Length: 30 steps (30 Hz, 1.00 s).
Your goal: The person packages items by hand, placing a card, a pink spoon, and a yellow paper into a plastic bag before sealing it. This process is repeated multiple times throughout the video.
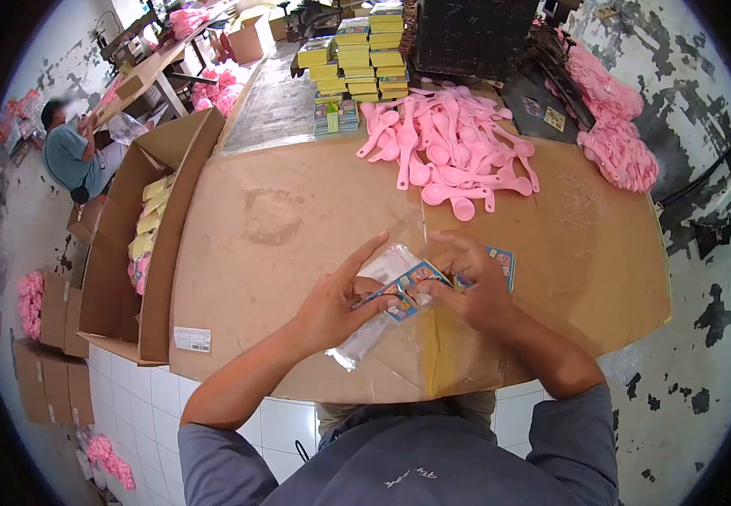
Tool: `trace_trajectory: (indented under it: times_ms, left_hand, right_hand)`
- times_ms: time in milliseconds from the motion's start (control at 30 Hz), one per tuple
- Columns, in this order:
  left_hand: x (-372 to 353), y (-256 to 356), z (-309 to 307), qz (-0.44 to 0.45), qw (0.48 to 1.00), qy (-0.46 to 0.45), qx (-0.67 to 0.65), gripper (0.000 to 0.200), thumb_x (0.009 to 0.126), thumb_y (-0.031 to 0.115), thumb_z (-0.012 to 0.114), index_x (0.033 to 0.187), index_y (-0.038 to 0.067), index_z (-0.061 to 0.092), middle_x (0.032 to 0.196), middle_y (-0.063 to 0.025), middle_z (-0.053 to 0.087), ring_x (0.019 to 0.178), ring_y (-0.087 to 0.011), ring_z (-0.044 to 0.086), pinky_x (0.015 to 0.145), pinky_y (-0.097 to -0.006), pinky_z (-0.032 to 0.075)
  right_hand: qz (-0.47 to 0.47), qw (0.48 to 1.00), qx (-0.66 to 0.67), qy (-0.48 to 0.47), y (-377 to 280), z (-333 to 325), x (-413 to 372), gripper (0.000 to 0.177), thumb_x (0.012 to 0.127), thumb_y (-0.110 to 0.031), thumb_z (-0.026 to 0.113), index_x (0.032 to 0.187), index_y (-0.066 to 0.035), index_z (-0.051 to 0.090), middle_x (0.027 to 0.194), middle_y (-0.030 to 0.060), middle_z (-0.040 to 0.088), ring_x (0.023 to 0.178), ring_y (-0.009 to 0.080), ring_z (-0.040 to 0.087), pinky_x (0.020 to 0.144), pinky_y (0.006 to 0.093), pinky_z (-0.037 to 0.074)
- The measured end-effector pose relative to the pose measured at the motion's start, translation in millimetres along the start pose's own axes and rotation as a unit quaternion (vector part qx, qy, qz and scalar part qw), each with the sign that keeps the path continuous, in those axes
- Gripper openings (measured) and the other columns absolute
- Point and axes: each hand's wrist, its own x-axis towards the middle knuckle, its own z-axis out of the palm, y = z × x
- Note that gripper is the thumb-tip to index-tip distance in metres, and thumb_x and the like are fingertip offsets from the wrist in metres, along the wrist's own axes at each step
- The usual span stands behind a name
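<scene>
A small blue printed card (401, 305) is held above the cardboard-covered table between my two hands. My left hand (336, 302) has its thumb pressed on the card's left end, while its index finger points up and away. Curled over the right end, my right hand (477, 291) pinches the card with its thumb; some fingertips are hidden. A clear plastic bag (353, 347) lies under and beside the card, next to my left hand. Partly behind my right hand are more printed cards (502, 263) on the table.
Pink plastic spoons (454, 143) are heaped at the back. Behind them stand stacks of yellow-edged cards (357, 59). A long open cardboard box (184, 228) with yellow-and-pink packs flanks the table's left side. A seated person (78, 156) is farther left.
</scene>
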Motion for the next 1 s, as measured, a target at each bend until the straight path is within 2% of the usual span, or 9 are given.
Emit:
trace_trajectory:
  times_ms: [133,233,333,400,467,667,767,867,1000]
  left_hand:
    - [-2,8,-1,-0.025,1.0,-0.01,-0.009,0.083,0.096,0.0,0.07,0.163,0.008,0.022,0.101,-0.0145,0.077,0.093,-0.0102,0.069,0.078,-0.0254,0.056]
    - [-3,6,2,-0.007,0.998,-0.005,-0.06,0.079,0.097,0.0,0.069,0.162,0.008,0.025,0.101,-0.0138,0.076,0.089,-0.0092,0.068,0.075,-0.0244,0.055]
    - [-3,10,1,-0.02,0.998,0.014,-0.063,0.074,0.098,0.002,0.068,0.16,0.008,0.03,0.098,-0.0096,0.078,0.084,-0.0063,0.066,0.074,-0.0243,0.054]
    - [-1,7,1,0.001,0.997,0.035,-0.062,0.068,0.098,0.002,0.068,0.157,0.005,0.034,0.097,-0.0094,0.077,0.082,-0.007,0.067,0.071,-0.0229,0.053]
    - [-2,7,-1,-0.008,0.998,0.039,-0.056,0.063,0.099,0.003,0.067,0.154,0.004,0.038,0.097,-0.0087,0.076,0.082,-0.0071,0.067,0.071,-0.0228,0.053]
    - [-2,8,-4,-0.01,0.996,0.028,-0.083,0.049,0.101,0.005,0.064,0.147,0.003,0.047,0.097,-0.0072,0.075,0.083,-0.0058,0.066,0.072,-0.0237,0.054]
    - [-1,5,-7,0.011,0.995,0.042,-0.09,0.047,0.102,0.006,0.063,0.146,0.003,0.047,0.097,-0.0069,0.074,0.083,-0.0057,0.066,0.071,-0.0237,0.053]
    - [0,10,-11,0.005,0.992,0.045,-0.117,0.046,0.102,0.006,0.063,0.145,0.002,0.048,0.095,-0.0064,0.074,0.084,-0.0061,0.066,0.071,-0.0239,0.053]
    - [-2,16,-11,-0.011,0.992,0.056,-0.115,0.047,0.102,0.006,0.064,0.145,0.001,0.047,0.095,-0.0066,0.074,0.085,-0.0066,0.067,0.072,-0.0239,0.053]
  right_hand:
    - [-0.019,0.999,0.044,0.003,22,1,0,0.024,0.092,-0.007,0.074,0.115,-0.001,0.069,0.104,0.0131,0.072,0.086,0.0155,0.068,0.071,0.0294,0.053]
    - [-0.16,0.979,-0.111,-0.069,10,0,5,0.02,0.094,-0.014,0.073,0.11,-0.002,0.071,0.107,0.0119,0.07,0.093,0.0228,0.069,0.078,0.0339,0.054]
    - [-0.224,0.956,-0.142,-0.125,6,-11,17,0.019,0.093,-0.017,0.071,0.105,-0.002,0.073,0.113,0.0121,0.068,0.107,0.0303,0.065,0.091,0.0407,0.053]
    - [-0.137,0.967,-0.216,-0.004,27,-29,28,0.022,0.095,-0.017,0.068,0.11,-0.002,0.072,0.119,0.0142,0.066,0.116,0.0321,0.061,0.102,0.0427,0.046]
    - [-0.192,0.916,-0.325,0.139,32,-57,55,0.024,0.095,-0.014,0.064,0.115,-0.004,0.071,0.122,0.015,0.066,0.119,0.0332,0.059,0.106,0.0423,0.043]
    - [-0.128,0.867,-0.472,0.094,79,-103,89,0.024,0.09,-0.006,0.064,0.112,-0.007,0.071,0.117,0.0147,0.064,0.113,0.0324,0.059,0.101,0.044,0.044]
    - [-0.073,0.901,-0.425,0.046,64,-101,88,0.023,0.092,-0.006,0.061,0.113,-0.007,0.07,0.117,0.0137,0.06,0.116,0.032,0.058,0.098,0.0447,0.046]
    - [-0.108,0.906,-0.407,0.037,36,-90,80,0.024,0.09,-0.004,0.063,0.112,-0.008,0.071,0.112,0.011,0.059,0.112,0.0307,0.06,0.095,0.0409,0.049]
    - [-0.153,0.95,-0.254,-0.101,-7,-64,55,0.025,0.092,-0.003,0.063,0.116,-0.005,0.071,0.113,0.0094,0.063,0.105,0.0267,0.063,0.091,0.0369,0.051]
